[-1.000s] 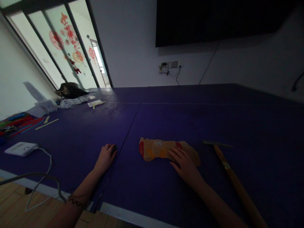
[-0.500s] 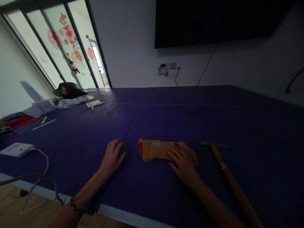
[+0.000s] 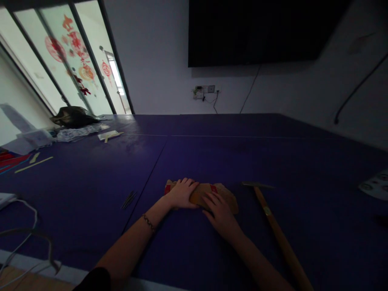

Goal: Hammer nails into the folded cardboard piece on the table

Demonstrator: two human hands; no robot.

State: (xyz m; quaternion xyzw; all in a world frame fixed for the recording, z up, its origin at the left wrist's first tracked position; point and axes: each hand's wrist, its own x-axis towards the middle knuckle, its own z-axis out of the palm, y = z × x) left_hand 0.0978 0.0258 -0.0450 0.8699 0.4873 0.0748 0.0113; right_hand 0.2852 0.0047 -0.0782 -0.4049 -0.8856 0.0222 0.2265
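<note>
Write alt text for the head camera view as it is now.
Two bare hands, left and right, rest on a crumpled brown packet on a purple table. A hammer lies to the right, some thin nails or pins to the left, and a dark screen hangs on the wall behind.

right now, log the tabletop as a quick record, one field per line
left hand: open, resting on the left part of the brown piece; hand at
right hand: open, resting on the same piece, nearer its right end
brown piece: flat, red bands
hammer: lying right of the piece, wooden handle toward the person
thin dark pieces: loose, left of the hands; too small to identify
surface: purple tabletop
</note>
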